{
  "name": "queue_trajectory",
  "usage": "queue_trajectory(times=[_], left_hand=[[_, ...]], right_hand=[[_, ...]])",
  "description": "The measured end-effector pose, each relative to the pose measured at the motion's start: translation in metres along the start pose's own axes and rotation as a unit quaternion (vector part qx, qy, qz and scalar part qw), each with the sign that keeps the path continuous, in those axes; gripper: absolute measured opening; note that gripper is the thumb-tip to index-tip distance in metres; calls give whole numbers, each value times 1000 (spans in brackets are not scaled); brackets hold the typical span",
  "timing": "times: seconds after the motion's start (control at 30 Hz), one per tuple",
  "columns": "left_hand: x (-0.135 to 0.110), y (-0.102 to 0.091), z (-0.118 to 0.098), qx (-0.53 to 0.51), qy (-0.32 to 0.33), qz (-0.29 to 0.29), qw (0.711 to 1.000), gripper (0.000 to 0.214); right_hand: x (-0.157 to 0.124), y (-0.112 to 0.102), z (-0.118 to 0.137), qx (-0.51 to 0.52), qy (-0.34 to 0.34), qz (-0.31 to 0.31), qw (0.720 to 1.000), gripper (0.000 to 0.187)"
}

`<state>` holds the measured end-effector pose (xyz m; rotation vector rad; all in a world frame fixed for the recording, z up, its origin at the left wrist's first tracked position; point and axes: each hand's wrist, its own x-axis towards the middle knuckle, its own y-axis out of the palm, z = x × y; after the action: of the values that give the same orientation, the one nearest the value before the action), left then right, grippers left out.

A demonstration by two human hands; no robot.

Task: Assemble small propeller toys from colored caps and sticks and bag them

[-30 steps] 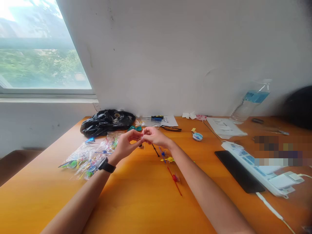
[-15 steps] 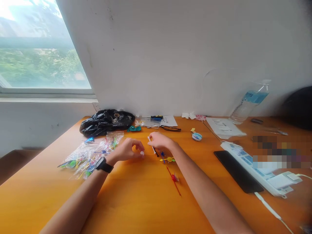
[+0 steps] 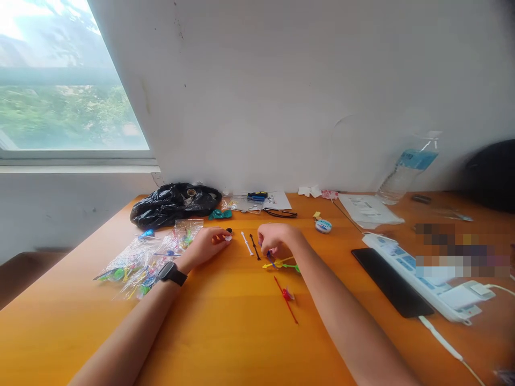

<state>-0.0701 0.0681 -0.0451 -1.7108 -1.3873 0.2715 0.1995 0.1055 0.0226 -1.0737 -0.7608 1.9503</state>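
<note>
My left hand (image 3: 207, 245) rests on the orange table (image 3: 225, 332), its fingertips pinched on a small piece with an orange stem and a dark and white end (image 3: 225, 235). My right hand (image 3: 276, 239) is curled with its fingers down on small coloured plastic pieces, a blue one under the fingers and a yellow and green one (image 3: 281, 264) just in front. A white stick (image 3: 247, 242) and a black stick (image 3: 254, 245) lie side by side between the two hands. A red stick with a red piece (image 3: 287, 296) lies nearer me.
Clear bags of coloured pieces (image 3: 148, 257) lie left of my left hand, a black plastic bag (image 3: 175, 201) behind them. A black phone (image 3: 392, 281), a white power strip (image 3: 426, 276), papers (image 3: 368, 209) and a water bottle (image 3: 408, 169) stand to the right.
Both hands came down from working together in the air to the table. The white stick left my fingers and now lies beside the black one; my left hand moved to a small piece.
</note>
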Motion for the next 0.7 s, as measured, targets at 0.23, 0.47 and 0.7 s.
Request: queue_trajectory(times=[0.23,0.47,0.7], left_hand=[[0,-5,-27,33,36,-93,994,21],[2,-2,-58,-82,82,-147,982,21],[2,-9,-60,-172,64,-164,969,18]], right_hand=[[-3,-17,0,57,-105,-27,992,12],[-3,1,29,375,-266,-5,888,10],[4,12,46,480,-254,-23,839,9]])
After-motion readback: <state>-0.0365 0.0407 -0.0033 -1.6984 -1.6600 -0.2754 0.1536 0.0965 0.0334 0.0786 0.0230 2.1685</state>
